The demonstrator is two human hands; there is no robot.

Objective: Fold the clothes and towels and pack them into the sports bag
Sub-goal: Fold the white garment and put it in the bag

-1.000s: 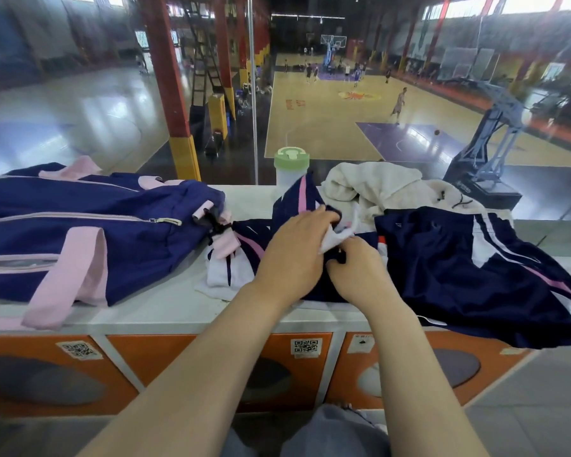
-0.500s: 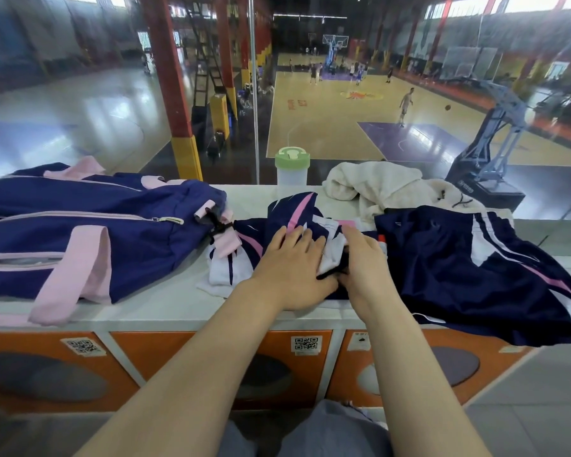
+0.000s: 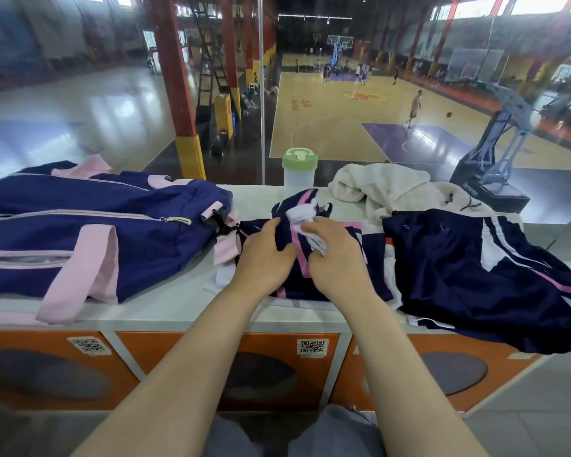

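Observation:
A navy garment with pink and white trim [image 3: 373, 258] lies bunched on the white counter [image 3: 165, 301] in the middle. My left hand [image 3: 264, 255] grips its navy fabric on the left side. My right hand [image 3: 337, 255] pinches a white part of the same garment. A navy sports bag with pink straps [image 3: 89, 229] lies zipped at the left. Navy shorts with white and pink stripes [image 3: 482, 275] spread out at the right. Behind them lies a crumpled cream towel [image 3: 386, 189].
A clear bottle with a green lid [image 3: 299, 169] stands at the counter's back edge against a glass wall. Orange locker doors [image 3: 228, 371] sit below the counter. Beyond the glass is a basketball court with people.
Both hands have shifted on the navy garment: the left moved left onto the navy fabric, the right lifted a white fold up. The garment's top fold now stands higher.

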